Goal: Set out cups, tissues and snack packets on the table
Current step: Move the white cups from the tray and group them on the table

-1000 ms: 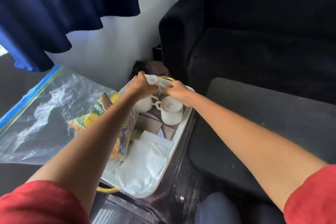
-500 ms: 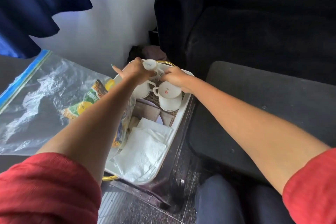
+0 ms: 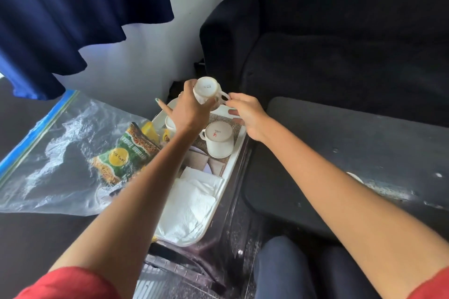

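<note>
Head | left hand [image 3: 188, 110] grips cup [image 3: 206, 90] | right hand [image 3: 247, 114] pinches handle

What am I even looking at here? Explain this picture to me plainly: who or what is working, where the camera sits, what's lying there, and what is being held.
There is no machine here. A person wears a camera on the head, looking forward and down, so you see their own two arms reaching out.

The left hand grips a white cup lifted above the tray, its base turned toward the camera. The right hand pinches that cup's handle.

Below sits a white tray. On it an upside-down cup stands on a woven mat, another cup is partly hidden behind the left wrist, and white tissues lie at the near end. Left of the tray lies a green snack packet on a clear plastic bag. To the right is a dark table.
</note>
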`<state>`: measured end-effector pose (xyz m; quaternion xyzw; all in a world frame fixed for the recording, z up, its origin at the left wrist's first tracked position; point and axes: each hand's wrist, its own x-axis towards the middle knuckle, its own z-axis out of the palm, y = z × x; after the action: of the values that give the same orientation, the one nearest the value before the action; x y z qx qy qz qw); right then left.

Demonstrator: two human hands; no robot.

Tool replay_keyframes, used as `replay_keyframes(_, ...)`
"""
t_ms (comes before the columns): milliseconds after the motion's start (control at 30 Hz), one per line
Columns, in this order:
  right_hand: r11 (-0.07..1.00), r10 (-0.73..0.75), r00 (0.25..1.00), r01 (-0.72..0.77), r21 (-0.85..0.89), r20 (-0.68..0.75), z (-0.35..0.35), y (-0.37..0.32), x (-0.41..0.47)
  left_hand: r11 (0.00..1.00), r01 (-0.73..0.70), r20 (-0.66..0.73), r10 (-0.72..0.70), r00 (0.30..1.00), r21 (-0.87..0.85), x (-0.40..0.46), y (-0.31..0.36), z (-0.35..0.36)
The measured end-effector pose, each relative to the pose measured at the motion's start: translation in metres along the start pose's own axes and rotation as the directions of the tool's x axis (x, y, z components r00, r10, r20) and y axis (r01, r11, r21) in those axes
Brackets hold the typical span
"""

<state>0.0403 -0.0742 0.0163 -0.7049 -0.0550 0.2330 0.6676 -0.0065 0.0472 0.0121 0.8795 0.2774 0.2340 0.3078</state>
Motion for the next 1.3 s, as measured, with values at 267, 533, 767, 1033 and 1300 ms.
replay_keyframes(267, 0.955, 0.055, 0.997, -0.037, 0.295, -0.051, -0.035, 0.004, -0.065, 0.939, -0.022, -0.001, 0.023, 1.0, -0.344, -0.071, 0.04, -0.005)
replay_keyframes(533, 0.89, 0.089, 0.996, -0.066, 0.452, -0.029, -0.089, 0.021, -0.139, 0.846, -0.069, 0.069, 0.124, 0.99, -0.529, -0.149, 0.081, 0.011)
replay_keyframes(767, 0.831, 0.106, 0.987, -0.019, 0.556, -0.124, -0.127, 0.047, -0.183, 0.784, -0.069, 0.142, 0.197, 0.97, -0.617, -0.214, 0.099, 0.025)
replay_keyframes(1033, 0.809, 0.075, 0.983, 0.037, 0.587, -0.165, -0.169, 0.073, -0.21, 0.687, 0.235, 0.34, 0.019, 0.94, -0.687, -0.247, 0.119, 0.037)
replay_keyframes(1300, 0.805, -0.026, 0.988, 0.111, 0.583, -0.152, -0.205, 0.088, -0.225, 0.712, 0.4, 0.584, 0.017, 0.811, -0.577, -0.247, 0.137, 0.047)
